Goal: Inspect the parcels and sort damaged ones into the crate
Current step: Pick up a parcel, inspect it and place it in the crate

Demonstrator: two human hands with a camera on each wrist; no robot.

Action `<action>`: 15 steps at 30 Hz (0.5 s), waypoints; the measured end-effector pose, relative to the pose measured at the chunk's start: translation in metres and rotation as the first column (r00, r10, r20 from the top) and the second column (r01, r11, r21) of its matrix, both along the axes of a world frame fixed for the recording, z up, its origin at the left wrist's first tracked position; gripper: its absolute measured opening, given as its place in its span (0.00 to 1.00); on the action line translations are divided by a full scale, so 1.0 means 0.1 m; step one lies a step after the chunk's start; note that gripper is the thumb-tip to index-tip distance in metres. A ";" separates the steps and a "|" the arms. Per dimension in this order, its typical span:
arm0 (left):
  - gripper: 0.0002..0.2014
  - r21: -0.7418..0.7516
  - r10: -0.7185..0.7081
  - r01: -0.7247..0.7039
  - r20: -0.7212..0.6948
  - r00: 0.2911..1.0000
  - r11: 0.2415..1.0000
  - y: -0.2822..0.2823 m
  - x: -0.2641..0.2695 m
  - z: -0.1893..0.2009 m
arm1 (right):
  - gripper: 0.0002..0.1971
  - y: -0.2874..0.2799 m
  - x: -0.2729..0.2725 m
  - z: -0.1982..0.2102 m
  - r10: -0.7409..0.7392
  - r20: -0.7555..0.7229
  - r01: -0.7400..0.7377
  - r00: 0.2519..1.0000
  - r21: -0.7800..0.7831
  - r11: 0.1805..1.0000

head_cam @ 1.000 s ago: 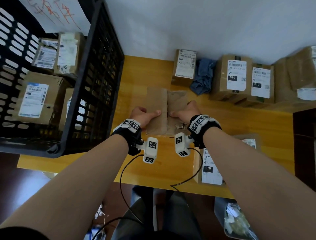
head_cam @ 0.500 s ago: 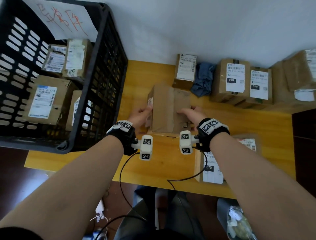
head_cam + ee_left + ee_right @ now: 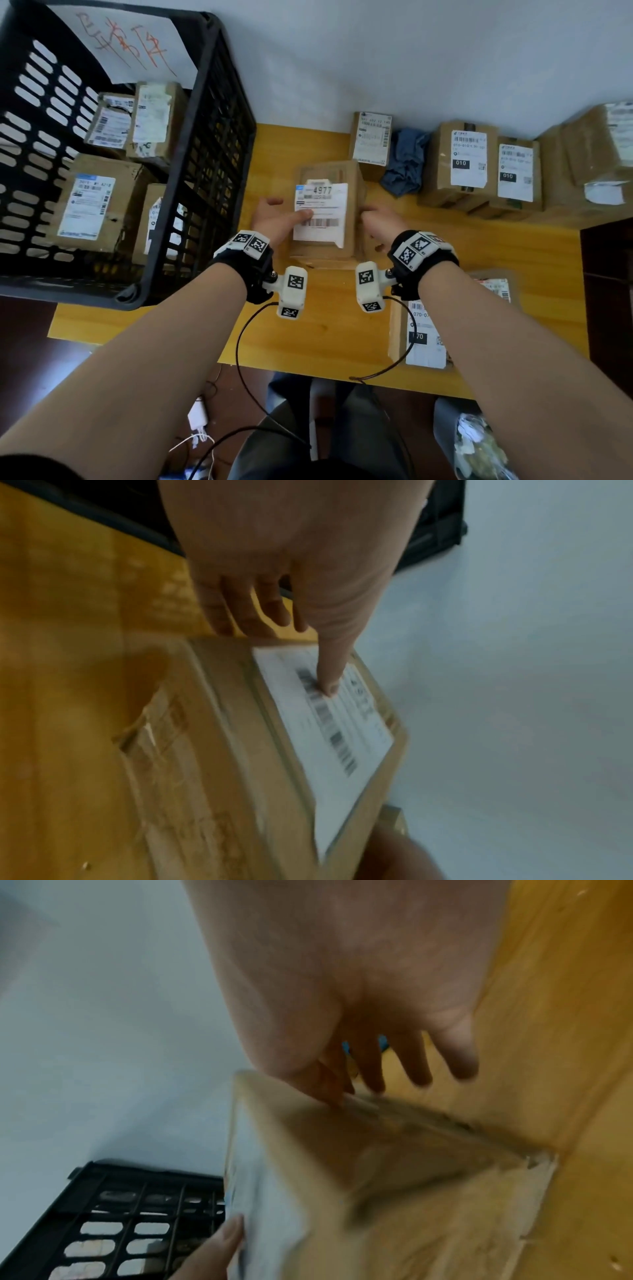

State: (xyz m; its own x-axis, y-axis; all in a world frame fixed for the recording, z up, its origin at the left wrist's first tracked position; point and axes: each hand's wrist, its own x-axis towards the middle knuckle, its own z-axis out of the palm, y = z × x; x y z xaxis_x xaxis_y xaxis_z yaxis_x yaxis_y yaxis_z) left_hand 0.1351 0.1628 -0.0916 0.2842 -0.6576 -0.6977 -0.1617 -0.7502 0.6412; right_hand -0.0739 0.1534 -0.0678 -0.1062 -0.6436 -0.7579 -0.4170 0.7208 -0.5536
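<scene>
In the head view, a cardboard parcel [image 3: 325, 212] is held above the yellow wooden table [image 3: 318, 329], just right of the black plastic crate [image 3: 191, 192], its white shipping label [image 3: 320, 210] turned upward. The left hand [image 3: 274, 219] is placed at the parcel's left side, the thumb laid across the label and the fingers reaching round behind the left edge. The right hand [image 3: 376, 226] is set against the right side, fingers curled along that face. Four labelled boxes are seen inside the crate (a handwritten sheet [image 3: 126, 44] is fixed to its far wall). Along the wall a small labelled box [image 3: 371, 142], a blue cloth [image 3: 406, 162] and a row of labelled cartons [image 3: 479, 168] are lined up; another labelled carton [image 3: 423, 329] lies on the table beneath the right forearm.

In the left wrist view, the left hand [image 3: 284, 569] is shown with its thumb pressed flat on the label [image 3: 329, 723] beside a barcode, while the other fingers, slightly spread, are hooked over the parcel's [image 3: 212, 764] far edge. Torn, crumpled cardboard is visible on the parcel's lower face (blur hides finer detail).

In the right wrist view, the right hand [image 3: 349, 993] is seen with fingers parted, the nearer ones touching the parcel's [image 3: 342, 1164] upper edge and the outer two apparently clear of it; the thumb cannot be made out. A ragged seam is shown along the parcel's side. The left thumb tip is seen at the label edge, with the crate [image 3: 137, 1218] behind it.
</scene>
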 end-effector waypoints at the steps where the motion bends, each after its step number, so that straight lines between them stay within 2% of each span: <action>1: 0.39 0.000 -0.032 0.032 0.003 0.999 0.999 -0.01 -0.02 0.00 | 0.15 0.01 0.01 0.03 -0.069 0.060 0.066 0.996 0.051 0.996; 3: 0.35 0.029 -0.085 0.086 -0.034 0.996 0.996 -0.02 -0.06 0.01 | 0.19 0.02 0.02 0.07 -0.159 0.170 0.143 0.973 0.100 0.985; 5: 0.31 0.068 -0.089 0.096 -0.095 0.992 0.993 -0.02 -0.10 0.03 | 0.18 0.02 0.03 0.08 -0.103 0.182 0.095 0.978 0.057 0.994; 6: 0.30 0.080 -0.081 0.089 -0.106 0.991 0.993 -0.02 -0.10 0.03 | 0.18 0.03 0.03 0.07 -0.071 0.153 0.068 0.986 0.025 0.997; 9: 0.33 0.098 -0.065 0.076 -0.114 0.991 0.992 -0.03 -0.13 0.04 | 0.33 -0.01 0.05 -0.02 -0.013 0.017 0.014 1.000 -0.040 0.999; 15: 0.34 0.118 -0.034 0.048 -0.116 0.993 0.992 0.00 -0.14 0.04 | 0.39 -0.04 0.08 -0.03 0.019 -0.058 -0.021 0.998 -0.037 0.999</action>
